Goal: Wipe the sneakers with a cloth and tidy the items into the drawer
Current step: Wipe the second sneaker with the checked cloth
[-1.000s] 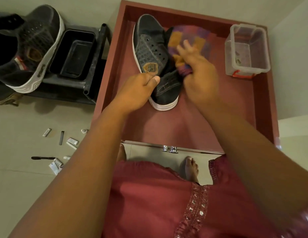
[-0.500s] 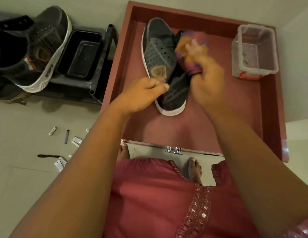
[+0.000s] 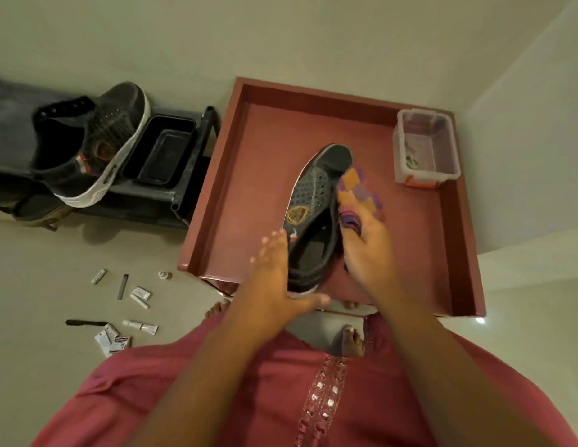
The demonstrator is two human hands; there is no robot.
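both hands [image 3: 274, 279] cradle the sneaker [image 3: 316, 214], right pinching the cloth [image 3: 358, 195].

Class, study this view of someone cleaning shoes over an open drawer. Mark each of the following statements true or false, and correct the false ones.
1. The right hand grips a checked cloth against the sneaker. True.
2. The second sneaker lies in the drawer. False: it sits on the dark rack to the left.
3. The left hand has straight fingers at the sneaker's heel end. True.
4. The clear plastic box stands on the floor. False: it stands in the drawer's far right corner.
5. Small tubes and packets lie on the floor. True.
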